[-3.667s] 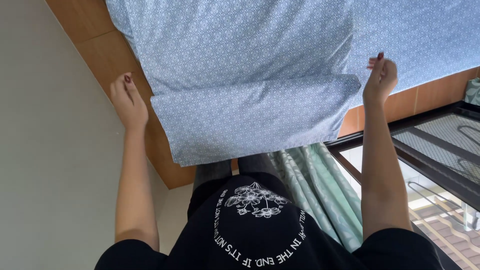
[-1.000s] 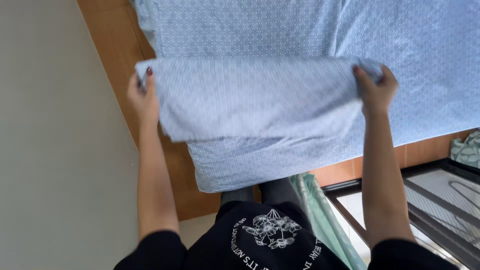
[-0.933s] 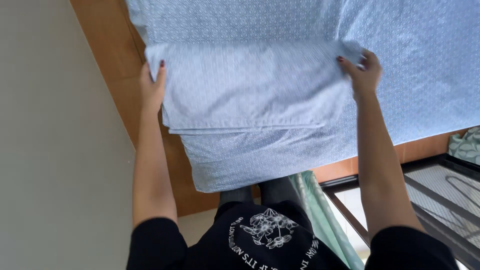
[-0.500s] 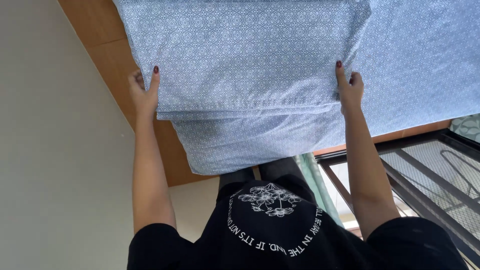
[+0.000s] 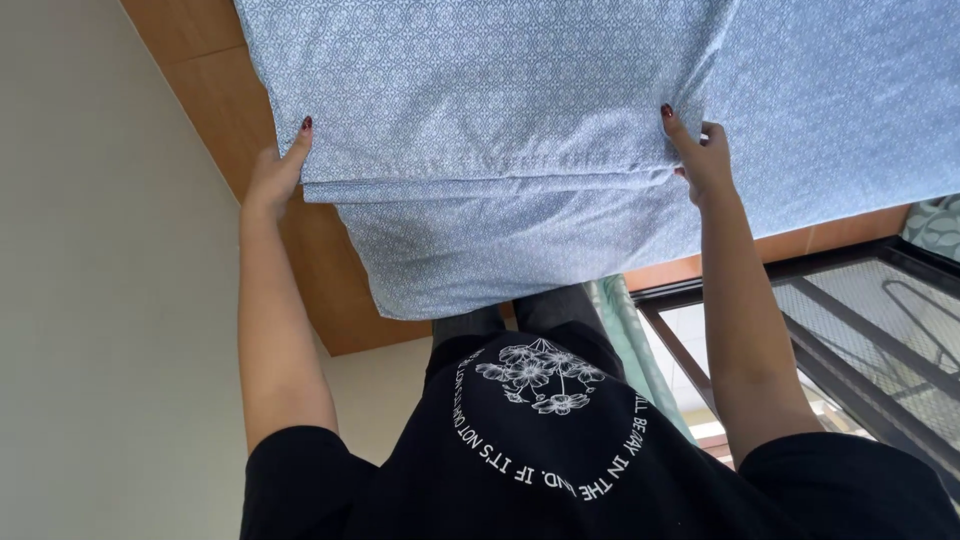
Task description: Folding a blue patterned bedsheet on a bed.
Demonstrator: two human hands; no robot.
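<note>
Blue patterned cotton fills the upper half of the head view: a folded pillowcase point(image 5: 480, 120), pale blue with a fine diamond print, lies on a bed point(image 5: 850, 130) covered in the same fabric. The fold shows as stacked layers, with the upper layer ending in a straight seam and a lower layer reaching past it toward the person and hanging over the near edge of the bed.

The left hand point(image 5: 275, 170) rests against the left edge of the folded cloth, fingers held together and stretched along the fabric, one dark-painted nail at the tip. The right hand point(image 5: 700, 155) presses at the right edge of the same fold, fingers also together and extended, thumb tucked toward the cloth. Whether either hand pinches the fabric or only lies flat against it, I cannot tell.

Both bare arms reach straight forward from a black T-shirt point(image 5: 560, 450) with a white flower print. A wooden floor point(image 5: 230, 90) runs along the left side of the bed, beside a plain pale wall point(image 5: 90, 300). At lower right, a dark metal frame point(image 5: 860, 330) stands just beside a green curtain point(image 5: 625, 340).
</note>
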